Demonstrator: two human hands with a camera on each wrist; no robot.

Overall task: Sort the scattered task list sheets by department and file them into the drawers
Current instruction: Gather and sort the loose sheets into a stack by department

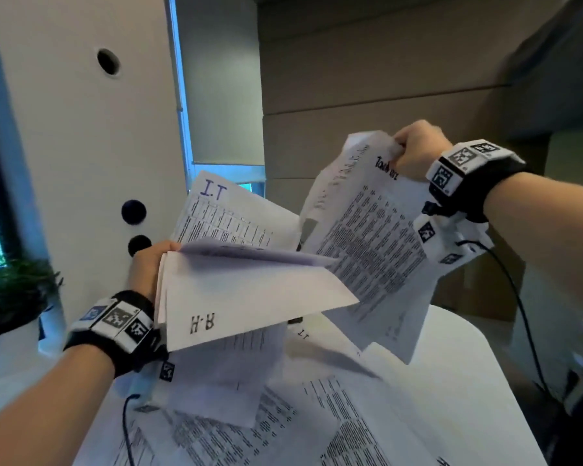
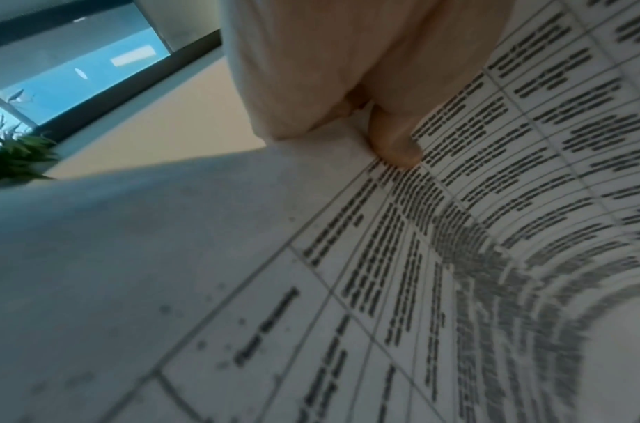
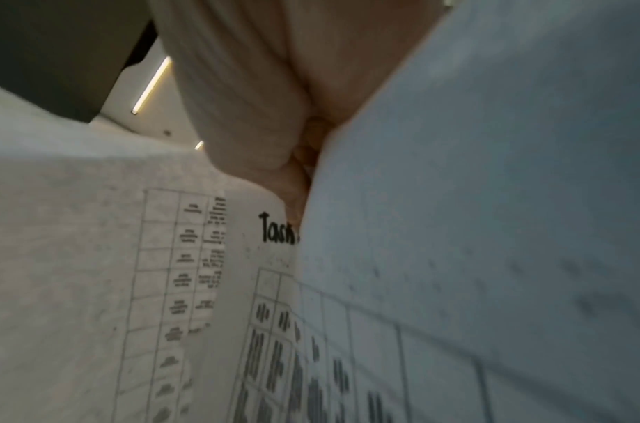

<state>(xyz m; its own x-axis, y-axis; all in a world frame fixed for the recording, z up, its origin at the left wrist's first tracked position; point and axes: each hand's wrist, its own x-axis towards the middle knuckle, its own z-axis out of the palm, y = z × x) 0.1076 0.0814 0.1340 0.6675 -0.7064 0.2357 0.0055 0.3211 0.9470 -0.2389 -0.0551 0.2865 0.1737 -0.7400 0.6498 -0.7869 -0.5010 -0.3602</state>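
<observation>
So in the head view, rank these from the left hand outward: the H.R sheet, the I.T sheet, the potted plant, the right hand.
1. H.R sheet: in the left hand.
2. I.T sheet: just above and behind.
3. Potted plant: off to the left.
4. Right hand: far upper right, gripping other sheets.

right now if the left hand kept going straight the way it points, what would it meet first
Probably the white wall panel. The left hand, gripping the sheet stack, points up and away toward it near the dark round holes; depth is unclear.
</observation>
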